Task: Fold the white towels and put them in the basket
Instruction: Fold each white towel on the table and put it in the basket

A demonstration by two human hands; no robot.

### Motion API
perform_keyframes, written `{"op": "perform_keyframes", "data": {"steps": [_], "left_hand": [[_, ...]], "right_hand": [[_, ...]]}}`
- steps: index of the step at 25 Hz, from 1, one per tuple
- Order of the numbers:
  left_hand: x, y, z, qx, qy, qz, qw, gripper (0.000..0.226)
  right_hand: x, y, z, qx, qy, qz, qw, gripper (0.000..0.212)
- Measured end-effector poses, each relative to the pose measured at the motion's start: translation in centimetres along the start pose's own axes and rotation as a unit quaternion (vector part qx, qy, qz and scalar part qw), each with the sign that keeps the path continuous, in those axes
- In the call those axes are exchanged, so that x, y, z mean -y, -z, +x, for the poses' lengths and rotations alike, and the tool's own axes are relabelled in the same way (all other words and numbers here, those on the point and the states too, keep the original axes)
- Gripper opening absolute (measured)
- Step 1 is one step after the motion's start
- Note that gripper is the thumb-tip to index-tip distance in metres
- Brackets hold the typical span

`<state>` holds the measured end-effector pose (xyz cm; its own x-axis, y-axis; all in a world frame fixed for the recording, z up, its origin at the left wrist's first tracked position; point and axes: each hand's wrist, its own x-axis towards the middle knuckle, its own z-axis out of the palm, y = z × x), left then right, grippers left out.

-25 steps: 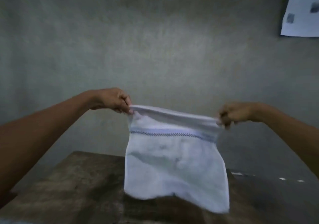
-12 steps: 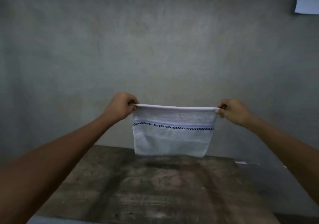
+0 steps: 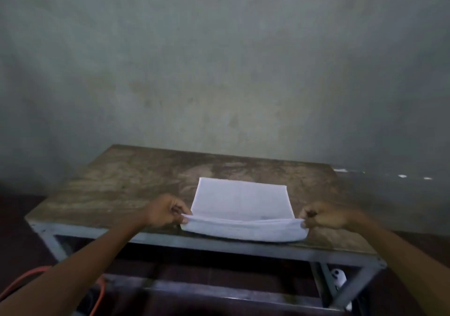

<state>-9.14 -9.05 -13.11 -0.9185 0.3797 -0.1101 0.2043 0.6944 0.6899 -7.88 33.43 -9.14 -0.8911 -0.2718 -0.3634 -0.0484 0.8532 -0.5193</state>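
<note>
A white towel (image 3: pixel 241 203) lies on the worn wooden table (image 3: pixel 136 181), its far part flat and its near edge lifted a little above the table's front edge. My left hand (image 3: pixel 165 212) pinches the towel's near left corner. My right hand (image 3: pixel 323 215) pinches the near right corner. The towel hangs slack in a shallow curve between the two hands. No basket is in view.
The table stands on a grey metal frame (image 3: pixel 219 244) against a grey wall. An orange cable (image 3: pixel 31 279) runs on the dark floor at lower left. A small white object (image 3: pixel 338 276) sits under the table at right.
Both hands have brought the towel down from hanging in the air onto the table; its free end now lies flat away from me. The view has tilted downward.
</note>
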Motion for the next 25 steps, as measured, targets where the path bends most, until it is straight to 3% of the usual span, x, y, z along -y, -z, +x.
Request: {"op": "perform_keyframes", "data": {"steps": [2, 5, 11, 16, 25], "left_hand": [[1.5, -1.0, 0.1, 0.011, 0.023, -0.063, 0.998, 0.027], [2.0, -0.9, 1.5, -0.048, 0.039, -0.128, 0.990, 0.017], [2.6, -1.4, 8.3, -0.167, 0.023, -0.087, 0.982, 0.006], [2.8, -1.9, 15.0, -0.213, 0.048, -0.068, 0.974, 0.007], [4.3, -3.6, 19.7, -0.240, 0.115, -0.056, 0.962, 0.014]], "right_hand": [[-0.6, -1.7, 0.6, -0.015, -0.016, 0.051, 0.998, 0.010], [-0.9, -2.0, 2.5, -0.094, -0.032, 0.118, 0.988, 0.009], [-1.3, -1.4, 9.0, -0.217, -0.056, 0.129, 0.966, 0.017], [-2.8, -0.4, 15.8, -0.303, -0.153, 0.091, 0.936, 0.035], [-4.3, -0.7, 20.6, -0.316, -0.181, 0.037, 0.931, 0.035]]}}
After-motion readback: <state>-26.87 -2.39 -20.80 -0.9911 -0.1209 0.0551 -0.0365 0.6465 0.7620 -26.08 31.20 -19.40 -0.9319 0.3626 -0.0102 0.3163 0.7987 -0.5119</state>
